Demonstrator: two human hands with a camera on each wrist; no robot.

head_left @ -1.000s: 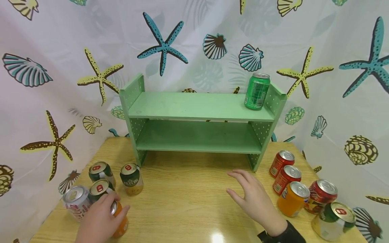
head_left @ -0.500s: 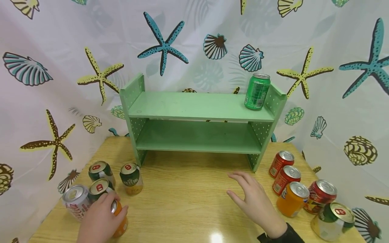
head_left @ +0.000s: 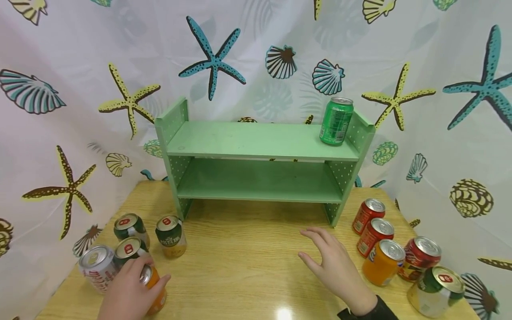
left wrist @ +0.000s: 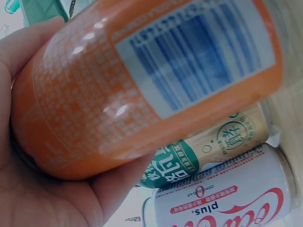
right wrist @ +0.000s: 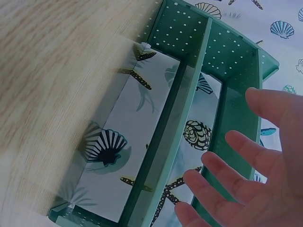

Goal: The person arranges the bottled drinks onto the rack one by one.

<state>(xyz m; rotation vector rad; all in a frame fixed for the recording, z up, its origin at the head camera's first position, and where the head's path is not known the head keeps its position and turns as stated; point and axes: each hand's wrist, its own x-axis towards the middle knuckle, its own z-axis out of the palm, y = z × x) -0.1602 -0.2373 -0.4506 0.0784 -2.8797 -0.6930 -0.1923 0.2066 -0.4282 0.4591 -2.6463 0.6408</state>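
Observation:
My left hand [head_left: 127, 288] grips an orange soda can [head_left: 157, 298] near its top, at the table's left front. In the left wrist view the fingers and thumb lie on both sides of that can, and its barcode faces the camera. Close beside it stand a green-and-gold can [head_left: 131, 249] and a white Coca-Cola can [head_left: 98, 269]. Over the table's right half my right hand [head_left: 336, 266] holds nothing; its fingers are spread and relaxed in the right wrist view. The green two-tier shelf [head_left: 260, 138] stands at the back, with a green can [head_left: 337, 122] upright at the upper board's right end.
Two more green-and-gold cans stand at left, one a rear can [head_left: 132, 227], the other near the shelf's left leg [head_left: 171, 236]. At right are red cans [head_left: 369, 216], another orange can [head_left: 383, 263] and a green-and-gold can [head_left: 437, 291]. A patterned curtain [head_left: 256, 58] encloses the table.
The head view has shifted slightly. Both hands stay nearly where they were, the left still on the orange can; no can has visibly changed place.

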